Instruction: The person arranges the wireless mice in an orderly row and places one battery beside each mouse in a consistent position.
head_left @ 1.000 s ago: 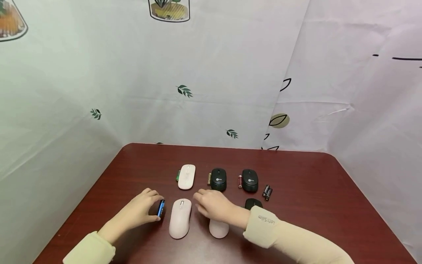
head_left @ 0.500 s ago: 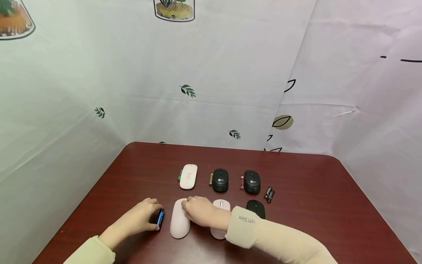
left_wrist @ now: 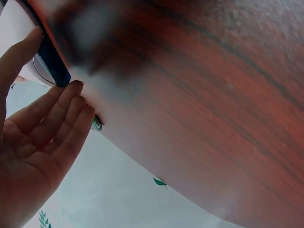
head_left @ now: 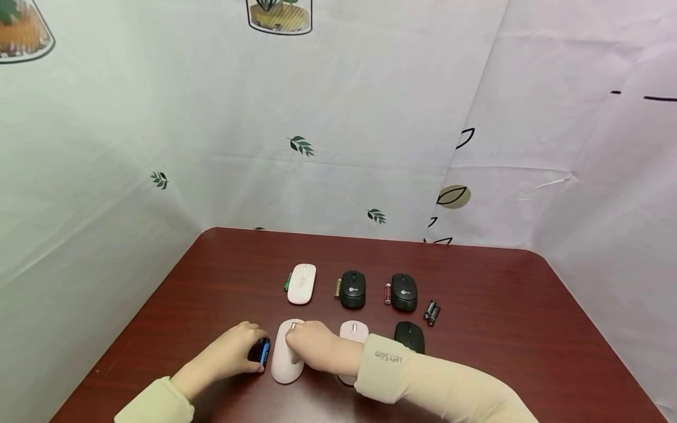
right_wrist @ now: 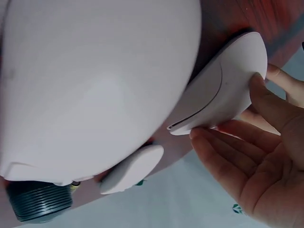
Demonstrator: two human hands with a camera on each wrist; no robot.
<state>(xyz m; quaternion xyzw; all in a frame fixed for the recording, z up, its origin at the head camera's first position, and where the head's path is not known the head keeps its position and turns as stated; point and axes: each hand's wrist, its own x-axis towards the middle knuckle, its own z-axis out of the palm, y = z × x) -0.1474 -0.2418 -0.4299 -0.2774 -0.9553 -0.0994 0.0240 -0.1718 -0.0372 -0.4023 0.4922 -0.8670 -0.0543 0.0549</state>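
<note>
In the head view my left hand (head_left: 238,348), at the front left, pinches a blue-and-black battery (head_left: 265,354) close beside the left edge of a pale computer mouse (head_left: 286,365). The left wrist view has this battery (left_wrist: 53,61) between thumb and forefinger, the other fingers stretched along. My right hand (head_left: 317,348) lies at the right side of the same mouse. There, in the right wrist view, the thumb and fingertips grip the pale mouse (right_wrist: 225,80) at its edges. Part of the mouse's front is hidden by the right hand.
A second pale mouse (head_left: 354,331) stands under my right forearm, with a black mouse (head_left: 409,336) beyond it. Behind are a white mouse (head_left: 302,284) and two black mice, with a green battery (head_left: 288,281), gold battery (head_left: 338,288), red battery (head_left: 388,293) and dark batteries (head_left: 432,313).
My right hand has moved left from over the second pale mouse onto the front left one and now grips it. The left hand has brought the battery slightly right and nearer to me, beside that mouse.
</note>
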